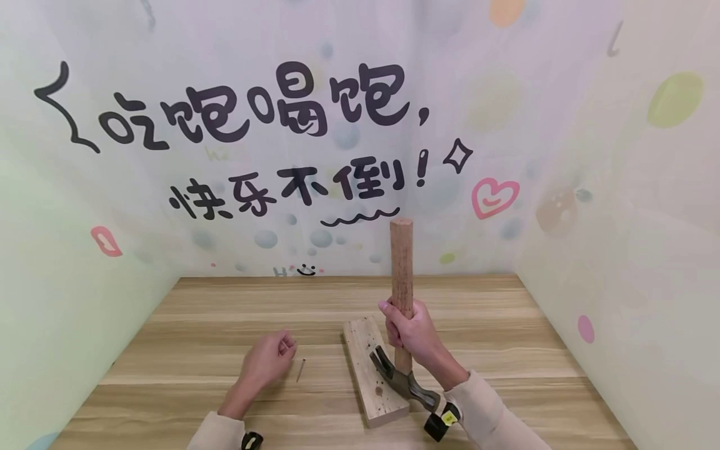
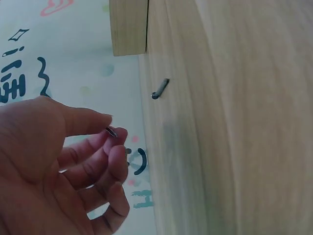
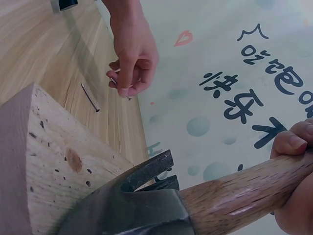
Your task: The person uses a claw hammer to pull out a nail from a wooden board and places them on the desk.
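A wooden block [image 1: 368, 384] is lying on the table [image 1: 214, 306], its top face showing small dark marks. To the right of the block, the right hand [image 1: 413, 331] is gripping a hammer [image 1: 402, 364], its fingers wrapping around the wooden handle [image 1: 402, 265] nearer the head than the free end. The handle is pointing upward, the steel head [image 1: 400, 380] is hanging low, and in the head view the claw [image 3: 150, 168] is overlapping the block's top face. To the left of the block, the left hand [image 1: 267, 359] is pinching a nail [image 2: 112, 131] between thumb and forefinger, the other fingers curling loosely; they are hiding much, so whether more than one nail is sitting there is hard to tell. A loose nail [image 1: 300, 370] is lying on the table between that hand and the block.

The hammer is probably carrying most of its weight in the head, so holding farther toward the free end would be giving more swing, the present grip more control. The nails are looking light, stiff and slippery, calling for a fingertip pinch along the shank. The block is appearing rigid, its long edges offering the best hold.
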`<state>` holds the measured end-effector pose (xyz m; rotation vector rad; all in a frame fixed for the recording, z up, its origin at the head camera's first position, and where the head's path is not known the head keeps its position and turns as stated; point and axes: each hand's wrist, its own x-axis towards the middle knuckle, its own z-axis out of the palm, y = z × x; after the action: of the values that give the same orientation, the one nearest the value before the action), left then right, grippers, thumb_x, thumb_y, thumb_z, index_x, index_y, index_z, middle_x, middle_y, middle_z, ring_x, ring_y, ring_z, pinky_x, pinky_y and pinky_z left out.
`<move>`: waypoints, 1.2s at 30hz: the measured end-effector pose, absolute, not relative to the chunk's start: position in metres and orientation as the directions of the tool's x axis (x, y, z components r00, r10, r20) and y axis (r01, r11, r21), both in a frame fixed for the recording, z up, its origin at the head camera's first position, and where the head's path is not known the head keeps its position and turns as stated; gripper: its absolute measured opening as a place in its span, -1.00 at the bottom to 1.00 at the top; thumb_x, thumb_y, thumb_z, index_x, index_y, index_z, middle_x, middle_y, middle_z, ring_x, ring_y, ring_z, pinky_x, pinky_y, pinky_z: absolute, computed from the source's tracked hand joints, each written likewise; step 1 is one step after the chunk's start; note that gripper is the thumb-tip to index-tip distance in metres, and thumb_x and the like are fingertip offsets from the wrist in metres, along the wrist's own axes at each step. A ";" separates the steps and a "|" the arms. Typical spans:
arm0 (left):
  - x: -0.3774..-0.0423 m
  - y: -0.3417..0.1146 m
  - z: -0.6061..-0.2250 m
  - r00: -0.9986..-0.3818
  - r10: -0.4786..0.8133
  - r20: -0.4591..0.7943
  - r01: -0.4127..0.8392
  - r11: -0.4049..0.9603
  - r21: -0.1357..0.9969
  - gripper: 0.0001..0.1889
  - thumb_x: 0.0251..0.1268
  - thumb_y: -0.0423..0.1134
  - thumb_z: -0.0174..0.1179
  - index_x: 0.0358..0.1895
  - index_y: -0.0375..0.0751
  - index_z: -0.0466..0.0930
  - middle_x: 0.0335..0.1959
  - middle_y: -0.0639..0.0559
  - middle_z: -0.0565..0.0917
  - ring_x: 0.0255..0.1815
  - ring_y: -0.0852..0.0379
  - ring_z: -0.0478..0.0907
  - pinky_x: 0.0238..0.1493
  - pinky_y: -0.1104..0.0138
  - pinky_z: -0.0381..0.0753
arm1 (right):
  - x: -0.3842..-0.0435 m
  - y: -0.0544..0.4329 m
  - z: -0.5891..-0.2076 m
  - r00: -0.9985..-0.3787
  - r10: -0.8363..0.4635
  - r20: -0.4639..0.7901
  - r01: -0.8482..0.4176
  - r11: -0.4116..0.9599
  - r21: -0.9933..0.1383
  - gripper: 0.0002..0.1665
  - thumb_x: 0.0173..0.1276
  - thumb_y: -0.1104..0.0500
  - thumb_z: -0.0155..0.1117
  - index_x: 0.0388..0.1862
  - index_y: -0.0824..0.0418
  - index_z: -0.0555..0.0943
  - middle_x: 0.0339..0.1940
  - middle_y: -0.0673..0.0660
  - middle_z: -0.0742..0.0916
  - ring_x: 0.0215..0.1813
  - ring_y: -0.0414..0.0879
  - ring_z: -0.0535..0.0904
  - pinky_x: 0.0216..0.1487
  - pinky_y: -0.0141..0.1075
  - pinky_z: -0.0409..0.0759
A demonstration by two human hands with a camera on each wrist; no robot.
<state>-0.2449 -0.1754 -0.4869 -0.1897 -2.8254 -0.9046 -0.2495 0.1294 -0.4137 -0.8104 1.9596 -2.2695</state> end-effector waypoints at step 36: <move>-0.240 -0.178 -0.496 -0.997 0.043 0.067 0.070 0.869 0.489 -0.80 0.19 -0.29 0.32 -0.52 -0.11 0.49 -0.59 0.11 0.48 -0.58 0.15 0.38 -0.58 0.30 0.31 | -0.247 0.127 -0.412 -0.803 -0.424 0.419 -0.373 -0.192 -0.908 -0.65 0.53 0.25 0.06 -0.42 0.46 0.31 -0.81 0.31 0.27 -0.79 -0.18 0.22 -0.78 -0.31 0.21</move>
<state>-0.2395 -0.1782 -0.4963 -0.0902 -2.9855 -0.7841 -0.2471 0.1265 -0.4124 -0.9732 1.9738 -2.1912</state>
